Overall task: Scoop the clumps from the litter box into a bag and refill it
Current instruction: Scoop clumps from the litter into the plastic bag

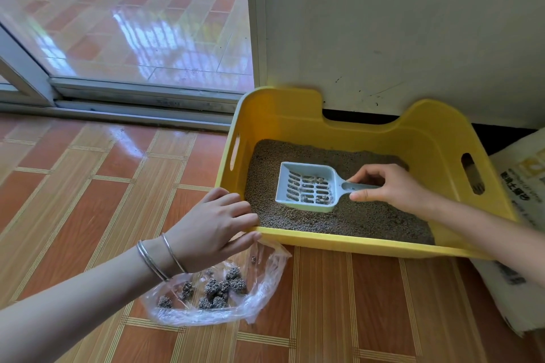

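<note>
A yellow litter box (354, 240) stands against the wall, filled with grey-brown litter (368, 218). A pale blue slotted scoop (306, 187) lies flat on the litter with a few grains in it. My right hand (386, 186) pinches the scoop's handle. My left hand (215, 227) grips the box's front left corner, with the thumb over the rim. A clear plastic bag (259, 283) lies open on the floor just in front of that corner, holding several dark clumps (218, 292).
A white printed litter sack (522, 244) leans to the right of the box. A sliding door track (141, 103) runs along the back left. Tiled floor (88, 186) spreads to the left and in front.
</note>
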Motion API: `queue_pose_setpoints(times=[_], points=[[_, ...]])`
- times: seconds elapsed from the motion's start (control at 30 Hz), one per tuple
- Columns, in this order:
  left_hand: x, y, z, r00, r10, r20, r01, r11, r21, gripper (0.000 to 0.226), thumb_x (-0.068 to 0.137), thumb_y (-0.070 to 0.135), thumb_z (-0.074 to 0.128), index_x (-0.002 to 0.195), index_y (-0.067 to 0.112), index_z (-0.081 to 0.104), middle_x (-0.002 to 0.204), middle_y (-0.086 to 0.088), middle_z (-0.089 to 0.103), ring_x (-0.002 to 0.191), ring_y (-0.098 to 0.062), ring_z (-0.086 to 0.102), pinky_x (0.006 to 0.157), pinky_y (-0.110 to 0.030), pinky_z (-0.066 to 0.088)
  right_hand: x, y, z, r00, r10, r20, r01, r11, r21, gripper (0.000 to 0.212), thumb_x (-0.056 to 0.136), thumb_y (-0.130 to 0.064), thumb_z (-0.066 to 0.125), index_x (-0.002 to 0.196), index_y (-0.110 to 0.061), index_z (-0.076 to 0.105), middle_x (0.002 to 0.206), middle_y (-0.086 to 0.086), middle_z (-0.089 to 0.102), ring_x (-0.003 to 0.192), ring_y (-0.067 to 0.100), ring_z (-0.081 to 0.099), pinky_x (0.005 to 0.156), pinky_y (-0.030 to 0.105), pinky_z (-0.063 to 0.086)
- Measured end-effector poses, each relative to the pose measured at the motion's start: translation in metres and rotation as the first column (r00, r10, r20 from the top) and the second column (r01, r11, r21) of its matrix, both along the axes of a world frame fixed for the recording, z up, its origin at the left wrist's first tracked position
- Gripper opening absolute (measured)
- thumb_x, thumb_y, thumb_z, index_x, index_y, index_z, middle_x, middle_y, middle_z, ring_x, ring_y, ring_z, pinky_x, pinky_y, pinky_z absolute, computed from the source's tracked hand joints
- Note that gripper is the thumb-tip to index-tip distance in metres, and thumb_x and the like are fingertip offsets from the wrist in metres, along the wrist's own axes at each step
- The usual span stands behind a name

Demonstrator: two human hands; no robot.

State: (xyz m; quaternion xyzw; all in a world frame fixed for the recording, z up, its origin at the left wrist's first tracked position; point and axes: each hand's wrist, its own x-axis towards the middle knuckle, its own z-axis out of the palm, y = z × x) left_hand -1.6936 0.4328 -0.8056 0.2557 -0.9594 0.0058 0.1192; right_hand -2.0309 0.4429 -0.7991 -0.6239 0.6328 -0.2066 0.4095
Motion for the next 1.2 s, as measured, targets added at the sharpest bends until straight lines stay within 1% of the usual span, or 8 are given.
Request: queue_pose_setpoints(times=[0.1,0.53,0.63,0.77,0.9,0.97,1.1,1.2], points=[[0.0,0.0,-0.001,1.0,0.003,0.002,-0.003,1.0,0.003,0.037,0.099,0.043,0.03,0.078,0.023,0.052,0.073,0.008,0.049,0.069,-0.014,0.044,0.075,-0.027,0.029,0.001,0.006,0.0,0.998,0.055,-0.008,-0.055,0.998,0.019,0.016,0.07,-0.021,0.079,0.083,-0.021,0.07,0.081,-0.003,0.068,0.071,0.004,0.058,0.067,0.021,0.042],[0.002,0.001,0.002,0.999,-0.017,0.029,0.016,0.999,0.039,0.039,0.101,0.043,0.025,0.084,0.022,0.054,0.078,0.007,0.053,0.073,-0.015,0.048,0.078,-0.029,0.034,0.008,0.018,0.006,0.996,0.075,-0.052,-0.075,0.997,0.01,0.017,0.068,-0.021,0.08,0.082,-0.025,0.071,0.077,-0.007,0.068,0.066,-0.003,0.056,0.061,0.011,0.04],[0.012,0.0,0.008,0.996,-0.056,0.076,0.052,0.997,0.056,0.04,0.101,0.041,0.025,0.094,0.019,0.059,0.088,0.006,0.059,0.083,-0.017,0.055,0.087,-0.031,0.037,0.014,0.023,0.013,0.997,0.07,-0.034,-0.071,0.997,-0.008,0.016,0.069,-0.022,0.079,0.081,-0.025,0.07,0.074,-0.01,0.066,0.064,-0.003,0.054,0.061,0.011,0.04],[0.035,0.006,0.014,0.997,-0.026,0.069,0.022,0.998,0.063,0.037,0.098,0.032,0.035,0.118,0.012,0.06,0.116,-0.002,0.062,0.111,-0.019,0.055,0.1,-0.033,0.036,0.022,0.028,0.029,0.998,0.05,0.038,-0.049,0.998,-0.044,0.015,0.069,-0.021,0.079,0.08,-0.025,0.069,0.072,-0.014,0.067,0.064,-0.002,0.056,0.061,0.013,0.04],[0.061,0.019,0.018,0.998,-0.015,0.057,0.013,0.999,0.031,0.037,0.094,0.024,0.039,0.126,0.012,0.052,0.129,-0.006,0.057,0.121,-0.02,0.048,0.103,-0.033,0.036,0.038,0.031,0.053,0.992,0.082,0.094,-0.07,0.99,-0.118,0.021,0.064,-0.033,0.077,0.083,-0.025,0.071,0.082,-0.006,0.071,0.073,0.016,0.062,0.066,0.029,0.047],[0.077,0.025,0.021,0.997,0.008,0.08,-0.01,1.0,0.027,0.036,0.098,0.027,0.032,0.122,0.013,0.054,0.125,-0.005,0.059,0.117,-0.019,0.05,0.101,-0.032,0.037,0.05,0.032,0.064,0.989,0.139,0.055,-0.129,0.979,-0.158,0.022,0.066,-0.033,0.076,0.085,-0.025,0.07,0.083,-0.006,0.071,0.073,0.014,0.062,0.066,0.028,0.049],[0.112,0.04,0.016,0.979,0.091,0.181,-0.1,0.994,0.042,0.032,0.091,0.027,0.041,0.116,0.017,0.058,0.117,-0.001,0.062,0.109,-0.019,0.057,0.098,-0.03,0.037,0.081,0.033,0.067,0.95,0.28,-0.137,-0.306,0.921,-0.24,0.021,0.07,-0.026,0.078,0.09,-0.022,0.07,0.083,-0.008,0.067,0.073,0.009,0.058,0.059,0.021,0.046],[0.13,0.054,0.008,0.967,0.109,0.229,-0.132,0.987,0.087,0.036,0.099,0.033,0.026,0.115,0.021,0.056,0.115,0.003,0.061,0.108,-0.015,0.054,0.098,-0.028,0.034,0.105,0.031,0.065,0.922,0.314,-0.224,-0.371,0.884,-0.285,0.02,0.072,-0.028,0.077,0.089,-0.022,0.069,0.088,-0.012,0.066,0.074,0.004,0.058,0.061,0.019,0.047]])
